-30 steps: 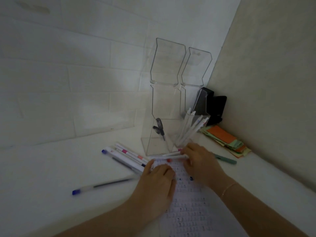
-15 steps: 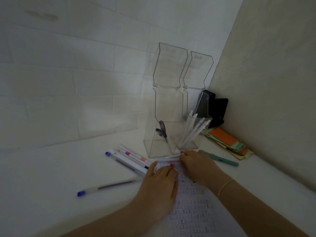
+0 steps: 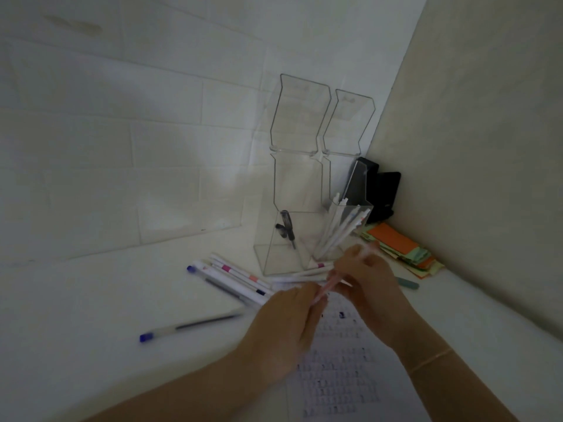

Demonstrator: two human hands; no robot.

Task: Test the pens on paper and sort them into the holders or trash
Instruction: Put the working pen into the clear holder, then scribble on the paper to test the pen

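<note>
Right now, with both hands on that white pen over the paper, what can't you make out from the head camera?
- White pen held between left hand and right hand: motion blur hides whether its cap is on or off.
- Printed paper sheet: rows of marks too small to read; the arms cover its edges.
- Teal pen: right hand hides most of it.
- Trash: not in view.

Both my hands meet mid-frame, forearms coming in from the bottom edge. Left hand pinches one end of a pen, right hand grips the other end, fingers curled.
</note>
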